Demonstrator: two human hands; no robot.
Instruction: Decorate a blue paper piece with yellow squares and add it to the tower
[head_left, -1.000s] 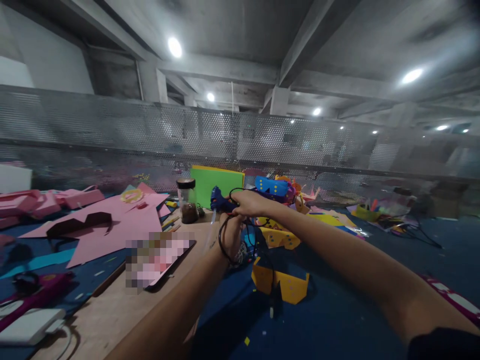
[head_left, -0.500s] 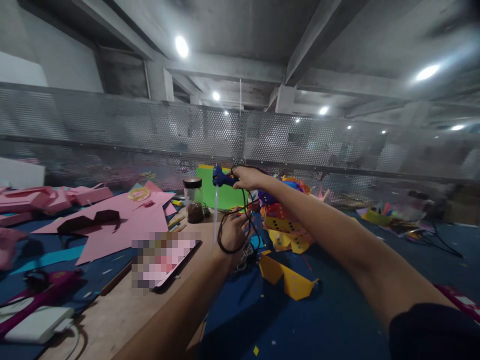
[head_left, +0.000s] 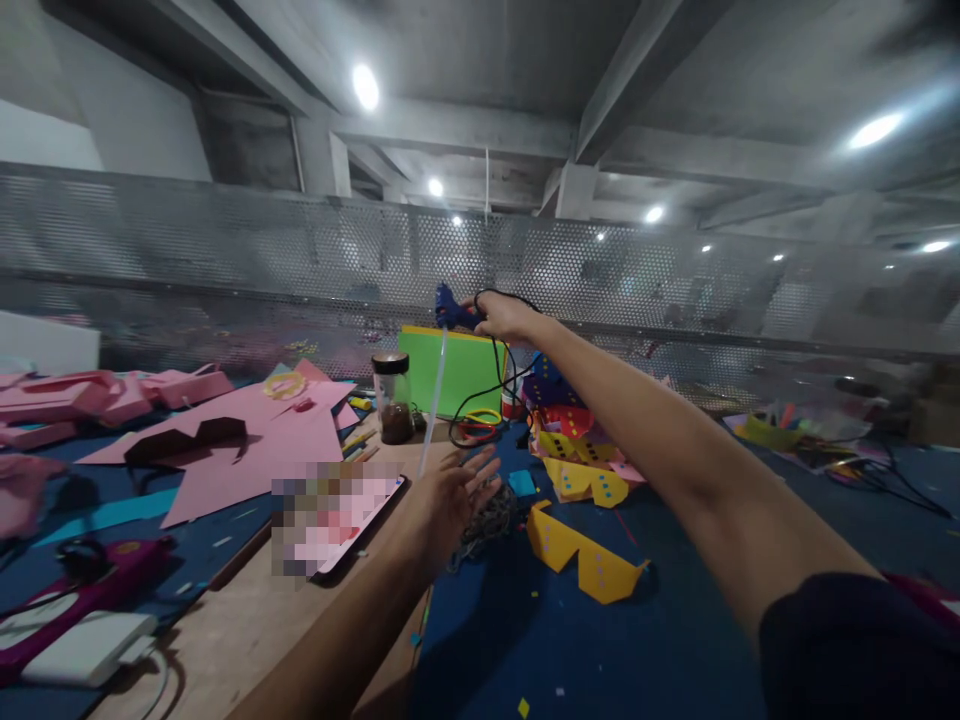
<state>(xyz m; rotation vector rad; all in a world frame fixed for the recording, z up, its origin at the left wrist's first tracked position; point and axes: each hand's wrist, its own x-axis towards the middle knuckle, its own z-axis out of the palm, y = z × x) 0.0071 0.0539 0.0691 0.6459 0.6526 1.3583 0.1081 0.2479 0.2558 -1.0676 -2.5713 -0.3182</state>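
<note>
Raised in front of the mesh, my right hand (head_left: 506, 316) is closed round a dark blue hot glue gun (head_left: 454, 308). A long translucent glue stick (head_left: 435, 400) runs down from the gun, and its lower end is hidden behind my left wrist. The gun's black cord (head_left: 504, 385) loops below my right hand. Palm partly up and fingers spread, my left hand (head_left: 450, 505) holds nothing; it is over the edge of the wooden board, near a tangled grey cord (head_left: 487, 520). Right of it lies an orange paper mask shape (head_left: 581, 555) with small dots.
A phone (head_left: 352, 530) lies on the wooden board (head_left: 225, 640), with a dark-lidded jar (head_left: 394, 400) behind it. Green card (head_left: 457, 370) stands at the back. Pink paper (head_left: 262, 450) covers the left side; colourful paper shapes (head_left: 577, 450) pile up under my right arm.
My right hand has lifted the glue gun higher. My left hand has come away from the cord loop and its fingers have spread; the cord now hangs farther back.
</note>
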